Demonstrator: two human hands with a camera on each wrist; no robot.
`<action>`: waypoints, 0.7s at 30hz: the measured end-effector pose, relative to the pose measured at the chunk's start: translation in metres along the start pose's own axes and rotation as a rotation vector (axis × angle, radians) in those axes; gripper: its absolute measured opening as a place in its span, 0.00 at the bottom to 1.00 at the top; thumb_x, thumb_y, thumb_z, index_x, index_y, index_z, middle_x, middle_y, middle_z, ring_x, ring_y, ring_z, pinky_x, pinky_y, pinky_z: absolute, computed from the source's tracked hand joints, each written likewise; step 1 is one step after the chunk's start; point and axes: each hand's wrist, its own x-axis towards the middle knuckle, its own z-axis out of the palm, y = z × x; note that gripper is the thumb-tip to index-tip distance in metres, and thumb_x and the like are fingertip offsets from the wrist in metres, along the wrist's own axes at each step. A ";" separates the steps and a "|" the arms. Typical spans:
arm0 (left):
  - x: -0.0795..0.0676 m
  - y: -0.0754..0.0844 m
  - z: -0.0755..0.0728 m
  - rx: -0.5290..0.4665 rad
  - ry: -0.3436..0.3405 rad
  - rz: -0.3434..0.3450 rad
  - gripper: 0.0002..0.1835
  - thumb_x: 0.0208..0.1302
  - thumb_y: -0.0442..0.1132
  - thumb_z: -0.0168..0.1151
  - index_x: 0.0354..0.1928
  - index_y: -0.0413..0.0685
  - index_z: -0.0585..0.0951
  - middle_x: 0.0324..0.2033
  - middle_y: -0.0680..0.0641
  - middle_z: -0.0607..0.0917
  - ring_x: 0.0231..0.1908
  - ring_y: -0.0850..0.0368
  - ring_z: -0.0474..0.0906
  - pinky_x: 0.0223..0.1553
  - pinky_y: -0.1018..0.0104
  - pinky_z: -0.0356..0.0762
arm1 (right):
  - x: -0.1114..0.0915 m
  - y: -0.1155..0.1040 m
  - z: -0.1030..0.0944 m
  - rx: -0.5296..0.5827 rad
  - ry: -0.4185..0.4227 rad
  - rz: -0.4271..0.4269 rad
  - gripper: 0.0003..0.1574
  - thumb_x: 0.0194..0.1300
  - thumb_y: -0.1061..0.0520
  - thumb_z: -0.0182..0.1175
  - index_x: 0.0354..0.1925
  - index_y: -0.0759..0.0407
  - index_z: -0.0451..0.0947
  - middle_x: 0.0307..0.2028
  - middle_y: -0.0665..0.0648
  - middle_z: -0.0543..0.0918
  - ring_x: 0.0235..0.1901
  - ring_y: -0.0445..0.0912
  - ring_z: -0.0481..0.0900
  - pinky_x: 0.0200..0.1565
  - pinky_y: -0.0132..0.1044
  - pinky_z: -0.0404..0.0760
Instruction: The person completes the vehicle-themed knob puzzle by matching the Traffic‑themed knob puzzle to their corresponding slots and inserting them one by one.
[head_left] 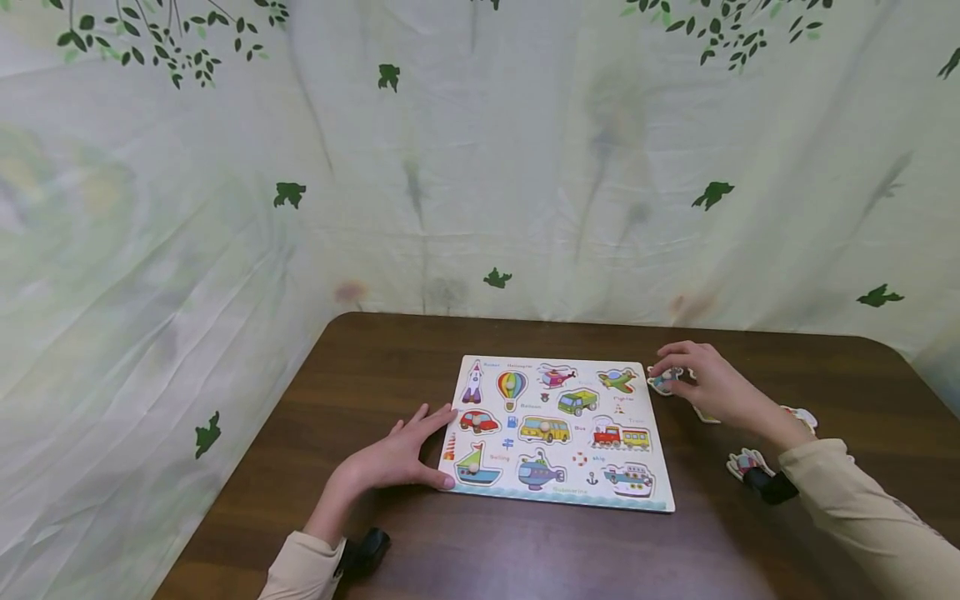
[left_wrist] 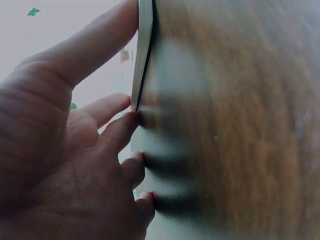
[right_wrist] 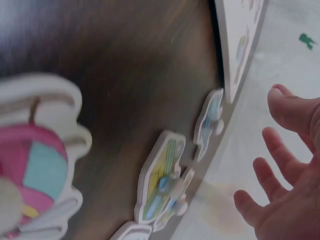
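A flat puzzle board (head_left: pixel 585 399) printed with vehicles lies on the table. My left hand (head_left: pixel 401 450) rests along its left edge; in the left wrist view the thumb and fingertips of that hand (left_wrist: pixel 85 130) touch the board's side (left_wrist: pixel 143 55). Beyond the board's right edge, my right hand (head_left: pixel 705 382) is over a small bluish puzzle piece (head_left: pixel 660 383), its fingers loosely bent. Seen from the right wrist, the right hand (right_wrist: pixel 295 170) has nothing between its spread fingers. A light-blue knobbed piece (right_wrist: pixel 206 122) lies by the board's corner.
A pink helicopter piece (head_left: pixel 747 462) lies near the right wrist, close to the camera in the right wrist view. A yellow-green knobbed piece (right_wrist: pixel 154 185) lies further off, with others beside it. Behind the brown table (head_left: pixel 390 350) hangs a pale leaf-patterned cloth (head_left: pixel 450 208).
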 end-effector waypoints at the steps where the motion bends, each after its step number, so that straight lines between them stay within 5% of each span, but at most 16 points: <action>1: 0.000 0.000 0.000 0.000 0.001 -0.001 0.54 0.49 0.55 0.77 0.76 0.49 0.59 0.75 0.47 0.56 0.75 0.41 0.37 0.69 0.36 0.32 | 0.001 0.002 -0.001 -0.007 -0.003 -0.002 0.14 0.59 0.72 0.66 0.43 0.60 0.85 0.56 0.69 0.75 0.57 0.67 0.65 0.52 0.62 0.66; 21: 0.000 0.001 -0.001 0.003 0.000 -0.010 0.54 0.49 0.55 0.76 0.76 0.50 0.59 0.75 0.47 0.56 0.75 0.42 0.37 0.69 0.37 0.32 | 0.013 0.027 0.000 -0.076 -0.079 0.086 0.12 0.59 0.68 0.67 0.42 0.59 0.85 0.55 0.73 0.74 0.56 0.71 0.64 0.56 0.66 0.61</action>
